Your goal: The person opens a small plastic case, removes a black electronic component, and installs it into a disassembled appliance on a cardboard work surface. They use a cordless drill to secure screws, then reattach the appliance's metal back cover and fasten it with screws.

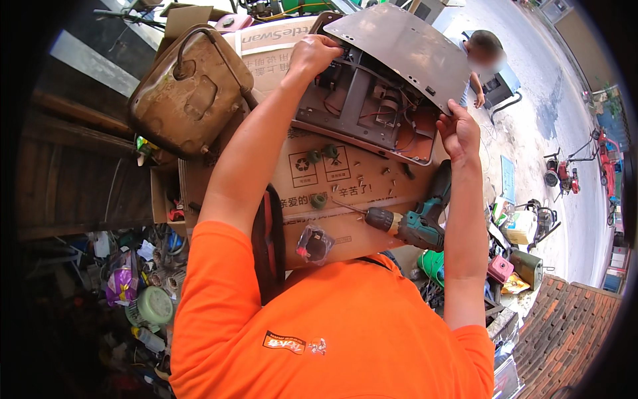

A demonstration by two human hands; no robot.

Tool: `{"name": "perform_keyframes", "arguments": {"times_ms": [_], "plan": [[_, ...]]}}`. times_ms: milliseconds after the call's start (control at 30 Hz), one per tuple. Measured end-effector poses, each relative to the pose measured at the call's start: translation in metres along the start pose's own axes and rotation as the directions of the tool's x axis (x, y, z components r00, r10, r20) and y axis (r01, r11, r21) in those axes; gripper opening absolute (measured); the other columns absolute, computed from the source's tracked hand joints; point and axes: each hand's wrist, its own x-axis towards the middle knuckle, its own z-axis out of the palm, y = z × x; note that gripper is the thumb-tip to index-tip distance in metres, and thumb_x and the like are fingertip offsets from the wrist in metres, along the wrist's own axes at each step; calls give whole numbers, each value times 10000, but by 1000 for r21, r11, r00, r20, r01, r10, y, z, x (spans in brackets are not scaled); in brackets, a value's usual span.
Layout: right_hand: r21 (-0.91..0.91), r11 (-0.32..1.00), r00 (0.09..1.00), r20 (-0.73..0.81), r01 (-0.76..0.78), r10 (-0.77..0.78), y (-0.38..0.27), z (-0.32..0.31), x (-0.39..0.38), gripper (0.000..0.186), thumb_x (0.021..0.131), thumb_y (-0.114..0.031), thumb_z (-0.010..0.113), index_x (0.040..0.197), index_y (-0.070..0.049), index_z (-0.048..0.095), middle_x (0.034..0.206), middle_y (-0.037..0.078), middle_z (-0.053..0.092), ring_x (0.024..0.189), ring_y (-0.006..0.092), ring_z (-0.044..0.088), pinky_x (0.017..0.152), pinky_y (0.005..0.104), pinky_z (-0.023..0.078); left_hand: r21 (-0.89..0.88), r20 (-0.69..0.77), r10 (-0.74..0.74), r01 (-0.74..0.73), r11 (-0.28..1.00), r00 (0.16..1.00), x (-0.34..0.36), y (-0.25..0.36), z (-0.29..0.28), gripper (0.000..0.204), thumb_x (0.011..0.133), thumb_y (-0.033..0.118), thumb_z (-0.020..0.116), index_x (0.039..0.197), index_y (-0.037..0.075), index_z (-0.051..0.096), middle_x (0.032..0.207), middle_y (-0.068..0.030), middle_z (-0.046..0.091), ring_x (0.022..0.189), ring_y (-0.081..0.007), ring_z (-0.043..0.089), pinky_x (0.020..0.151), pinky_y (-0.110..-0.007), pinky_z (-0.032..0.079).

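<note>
A grey metal cover plate (pixel 399 43) sits raised and tilted over an opened machine housing (pixel 359 123) with wires and small parts inside. My right hand (pixel 460 132) pinches the plate's near right corner between thumb and fingers. At the housing's far left, my left hand (pixel 311 58) is closed, its fingertips by the plate's left edge; what they hold is hidden. A teal cordless drill (pixel 419 225) with a long bit lies on the cardboard box (pixel 302 229) nearer to me. Green round pieces (pixel 318 200) and several small screws (pixel 361 178) are scattered around there.
A dirty brown tank-like panel (pixel 193 96) leans at the left. A small clear plastic bag (pixel 314 245) lies near my chest. Beyond the plate is another person (pixel 484 53). Mixed clutter with a green basin (pixel 155 304) covers the lower left; red machinery (pixel 565 176) stands on the right.
</note>
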Motion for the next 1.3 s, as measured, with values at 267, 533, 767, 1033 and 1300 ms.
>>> {"name": "perform_keyframes", "arguments": {"times_ms": [267, 533, 767, 1033, 1300], "plan": [[-291, 952, 995, 42, 95, -86, -16, -7, -28, 215, 966, -194, 631, 1116, -40, 636, 852, 30, 661, 629, 104, 593, 584, 255, 511, 92, 78, 85, -92, 991, 993, -5, 7, -3, 373, 774, 389, 740, 1015, 109, 790, 936, -87, 765, 861, -209, 720, 814, -325, 545], [-816, 364, 892, 436, 449, -122, -30, -60, -122, 176, 934, -48, 637, 1101, -2, 667, 832, 49, 673, 697, 93, 600, 635, 232, 471, 127, 29, 53, -56, 990, 998, -9, 6, -1, 393, 783, 402, 735, 1031, 101, 777, 953, -115, 758, 885, -242, 724, 833, -348, 555], [-255, -483, 505, 697, 838, 509, -40, -47, -159, 737, 730, -29, 653, 1436, -151, 479, 1412, 141, 495, 1367, 357, 409, 1195, 571, 207, 168, -23, 18, -14, 986, 1000, -5, 3, 12, 369, 743, 373, 726, 992, 104, 770, 1029, -114, 747, 984, -253, 704, 893, -366, 543], [92, -182, 41, 786, 979, 616, -24, -45, -117, 601, 807, -108, 635, 1385, -47, 483, 1166, 104, 591, 1101, 284, 566, 1117, 505, 342, 190, -130, 18, 7, 982, 991, 2, -5, 31, 320, 727, 336, 705, 954, 119, 767, 1027, -120, 737, 1035, -265, 679, 932, -379, 534], [-191, -23, 175, 838, 981, 517, -76, -35, -141, 702, 671, -201, 770, 1319, -44, 548, 1044, 132, 607, 999, 329, 590, 947, 447, 440, 323, -76, 264, -227, 919, 962, -29, 1, 13, 290, 849, 348, 669, 1044, 156, 767, 1165, -148, 648, 1119, -352, 604, 1000, -426, 491]]}}
